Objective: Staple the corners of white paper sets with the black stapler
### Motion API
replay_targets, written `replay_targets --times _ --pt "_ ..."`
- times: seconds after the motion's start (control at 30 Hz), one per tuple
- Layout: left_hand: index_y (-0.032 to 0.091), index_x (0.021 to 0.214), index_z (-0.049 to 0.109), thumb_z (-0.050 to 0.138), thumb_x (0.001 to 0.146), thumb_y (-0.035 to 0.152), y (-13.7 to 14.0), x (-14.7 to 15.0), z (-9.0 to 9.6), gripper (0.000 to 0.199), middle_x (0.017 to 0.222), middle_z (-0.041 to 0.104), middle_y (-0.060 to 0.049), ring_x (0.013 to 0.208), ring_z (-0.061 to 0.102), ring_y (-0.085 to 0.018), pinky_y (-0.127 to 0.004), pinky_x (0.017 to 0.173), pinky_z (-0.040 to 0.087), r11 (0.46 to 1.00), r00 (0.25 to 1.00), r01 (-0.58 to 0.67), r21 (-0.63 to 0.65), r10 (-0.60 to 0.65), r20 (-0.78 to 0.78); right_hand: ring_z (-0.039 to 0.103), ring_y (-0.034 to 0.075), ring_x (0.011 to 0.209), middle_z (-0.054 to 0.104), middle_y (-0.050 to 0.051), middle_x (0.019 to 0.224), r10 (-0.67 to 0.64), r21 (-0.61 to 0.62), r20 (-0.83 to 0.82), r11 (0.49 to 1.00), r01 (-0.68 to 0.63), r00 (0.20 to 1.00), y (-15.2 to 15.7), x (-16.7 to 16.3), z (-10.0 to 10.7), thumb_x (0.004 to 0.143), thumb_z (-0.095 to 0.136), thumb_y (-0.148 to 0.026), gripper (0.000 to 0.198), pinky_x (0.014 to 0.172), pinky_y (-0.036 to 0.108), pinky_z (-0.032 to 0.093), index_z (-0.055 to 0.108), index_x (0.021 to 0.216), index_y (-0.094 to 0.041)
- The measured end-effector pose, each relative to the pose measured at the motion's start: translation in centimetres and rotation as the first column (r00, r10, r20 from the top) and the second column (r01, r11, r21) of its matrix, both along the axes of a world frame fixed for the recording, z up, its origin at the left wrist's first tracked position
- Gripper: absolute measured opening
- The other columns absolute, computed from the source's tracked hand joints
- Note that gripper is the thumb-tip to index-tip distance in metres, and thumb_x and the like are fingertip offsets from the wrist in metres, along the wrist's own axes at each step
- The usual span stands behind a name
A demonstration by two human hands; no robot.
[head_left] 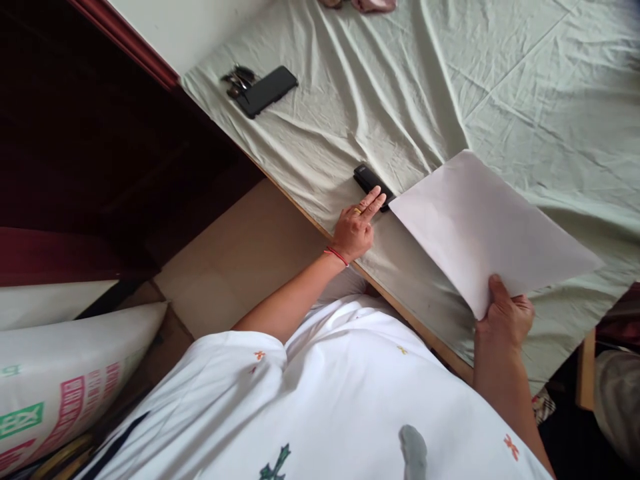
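My left hand (354, 230) reaches over the bed edge, two fingers stretched out and lying on the near end of a small black stapler (369, 179). Its other fingers are curled, and the thumb is hidden. The stapler rests on the pale green sheet. A corner of white paper (480, 227) meets the stapler's near end; whether it sits between the jaws I cannot tell. My right hand (507, 317) pinches the paper at its near edge, thumb on top and fingers beneath. How many sheets there are is unclear.
A black phone (270, 90) lies on the bed sheet (530, 107) at the upper left, with a bunch of keys (239, 80) against it. Pinkish cloth (373, 5) shows at the top. Dark red furniture (100, 133) and a printed white sack (75, 373) stand on the left.
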State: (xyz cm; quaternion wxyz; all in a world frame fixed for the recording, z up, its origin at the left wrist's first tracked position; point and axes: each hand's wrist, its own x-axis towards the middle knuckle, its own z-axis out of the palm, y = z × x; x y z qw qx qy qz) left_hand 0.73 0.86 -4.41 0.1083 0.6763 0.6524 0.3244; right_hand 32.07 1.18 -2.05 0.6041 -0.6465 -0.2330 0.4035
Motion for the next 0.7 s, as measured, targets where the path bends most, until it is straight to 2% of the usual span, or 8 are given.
replay_targets --times 0.13,0.2,0.3,0.37,0.5,0.57,0.63,0.7 --pt "0.021 0.152 0.045 0.046 0.098 0.027 -0.1 -0.4 -0.2 0.054 0.162 0.044 -0.014 0.149 0.043 -0.026 -0.042 0.119 0.038 0.994 0.997 -0.008 0.111 -0.001 0.079 0.071 0.015 0.086 0.076 0.004 0.091 0.013 0.018 0.022 1.000 -0.013 1.000 0.0 0.9 0.4 0.050 0.093 -0.029 0.046 0.088 0.025 0.061 0.075 0.089 -0.014" --pt "0.018 0.143 0.053 0.041 0.102 0.041 -0.3 -0.6 -0.1 0.048 0.152 0.053 -0.017 0.144 0.048 -0.027 -0.043 0.117 0.040 0.986 0.988 -0.065 0.151 0.042 0.150 0.071 0.016 0.086 0.075 0.004 0.089 0.055 0.018 0.040 0.998 -0.056 0.998 0.0 1.1 0.6 0.050 0.093 -0.032 0.047 0.089 0.028 0.061 0.075 0.088 -0.013" --pt "0.017 0.119 0.067 0.030 0.105 0.049 -0.7 -0.8 0.5 0.050 0.117 0.073 -0.013 0.113 0.066 -0.025 -0.040 0.101 0.051 0.993 0.946 -0.099 0.059 0.075 0.314 0.069 0.016 0.082 0.075 0.004 0.085 0.156 0.003 0.068 0.988 -0.157 0.985 -0.1 1.2 0.5 0.050 0.094 -0.032 0.044 0.088 0.031 0.060 0.076 0.085 -0.013" --pt "0.018 0.109 0.070 0.029 0.105 0.050 -0.8 -1.0 0.9 0.052 0.100 0.075 -0.009 0.093 0.069 -0.022 -0.035 0.087 0.053 0.998 0.889 -0.067 -0.022 0.070 0.453 0.067 0.015 0.076 0.075 0.004 0.084 0.220 -0.014 0.086 0.975 -0.220 0.972 -0.1 1.1 0.1 0.051 0.094 -0.032 0.039 0.083 0.031 0.060 0.076 0.080 -0.013" --pt "0.016 0.111 0.071 0.029 0.104 0.052 -0.8 -1.5 1.2 0.055 0.085 0.074 -0.007 0.074 0.065 -0.018 -0.032 0.070 0.050 0.998 0.752 -0.017 -0.064 0.055 0.657 0.062 0.012 0.070 0.072 0.001 0.081 0.300 -0.024 0.143 0.954 -0.300 0.943 -0.3 1.0 -1.1 0.060 0.091 -0.035 0.031 0.073 0.029 0.056 0.076 0.078 -0.015" --pt "0.016 0.115 0.070 0.041 0.101 0.051 -0.8 -1.8 1.1 0.048 0.079 0.072 -0.004 0.068 0.061 -0.016 -0.030 0.066 0.048 0.995 0.729 0.012 -0.094 0.056 0.682 0.061 0.012 0.071 0.071 0.001 0.081 0.327 -0.014 0.177 0.944 -0.330 0.928 -0.4 1.1 -1.5 0.064 0.089 -0.038 0.029 0.072 0.028 0.055 0.075 0.078 -0.017" --pt "0.017 0.118 0.068 0.058 0.093 0.046 -0.7 -2.0 1.0 0.040 0.077 0.070 -0.001 0.065 0.059 -0.014 -0.027 0.063 0.045 0.990 0.743 0.051 -0.132 0.051 0.668 0.060 0.012 0.070 0.070 0.000 0.079 0.347 -0.010 0.195 0.936 -0.352 0.917 -0.5 1.3 -1.7 0.065 0.089 -0.039 0.029 0.071 0.029 0.054 0.074 0.077 -0.017" --pt "0.017 0.113 0.068 0.065 0.087 0.038 -0.6 -2.0 0.8 0.033 0.076 0.069 0.000 0.065 0.058 -0.013 -0.026 0.063 0.045 0.985 0.772 0.078 -0.152 0.037 0.635 0.058 0.012 0.069 0.067 -0.001 0.076 0.358 -0.009 0.205 0.931 -0.364 0.911 -0.7 1.5 -1.8 0.065 0.090 -0.040 0.030 0.071 0.030 0.054 0.073 0.075 -0.017"
